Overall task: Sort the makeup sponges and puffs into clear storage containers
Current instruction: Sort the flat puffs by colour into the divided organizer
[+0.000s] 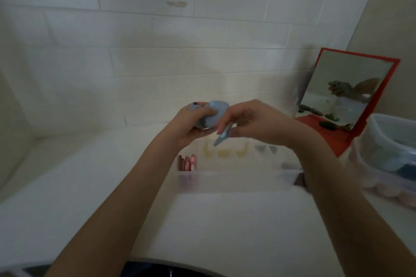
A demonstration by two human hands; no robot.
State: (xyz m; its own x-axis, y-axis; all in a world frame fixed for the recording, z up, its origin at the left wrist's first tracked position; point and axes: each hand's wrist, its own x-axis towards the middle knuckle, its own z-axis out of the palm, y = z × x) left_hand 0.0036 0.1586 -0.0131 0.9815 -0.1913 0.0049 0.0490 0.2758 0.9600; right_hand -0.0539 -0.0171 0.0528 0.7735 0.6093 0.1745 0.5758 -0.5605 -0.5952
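Pale blue puffs (pixel 209 114) sit stacked in the left hand (pixel 191 123), fingers curled around them, raised above the clear divided organizer (pixel 236 177). Right hand (pixel 254 121) pinches one thin puff (pixel 221 138), apparently peeling it off to file.

I see a white worktop (pixel 67 186) that runs back to a white brick wall. Toward its back, right of the middle, sits a clear divided tray (pixel 236 177); pink and brown pieces fill its left compartment, pale yellow ones the middle, grey ones the right. In the back right corner a red-framed mirror (pixel 351 96) stands tilted on its red base. At the right edge sit stacked clear containers (pixel 382 159) holding blue pieces
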